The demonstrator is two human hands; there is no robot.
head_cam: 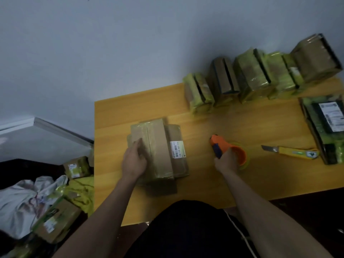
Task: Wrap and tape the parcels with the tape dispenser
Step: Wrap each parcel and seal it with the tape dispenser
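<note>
Tabletop (232, 183): orange-yellow wood grain, pushed against the pale wall; serves as the work surface, middle kept for the parcel in hand.
Finished row (260, 77): taped parcels stood on edge along the back edge, yellow-green tape glinting; parked out of the way, likely done.
Black parcel (323, 131): at the right edge, white shipping label up, green tape round it.
Current parcel (158, 155): brown cardboard, left of centre on the tabletop, seemingly two boxes stacked or overlapped; clear glossy tape along the top, white barcode label on the right part.
Left hand (135, 161): laid flat on the parcel's left half, fingers relaxed and spread, pressing down, probably to steady it for taping.
Right hand (226, 162): wrapped round the dispenser's handle, ready to lift.
Tape dispenser (227, 148): orange body, blue grip, roll toward the right; resting on the tabletop, just right of the parcel, apart from it.
Utility knife (290, 151): yellow, blade out, lying between dispenser and black parcel, within reach for cutting.
</note>
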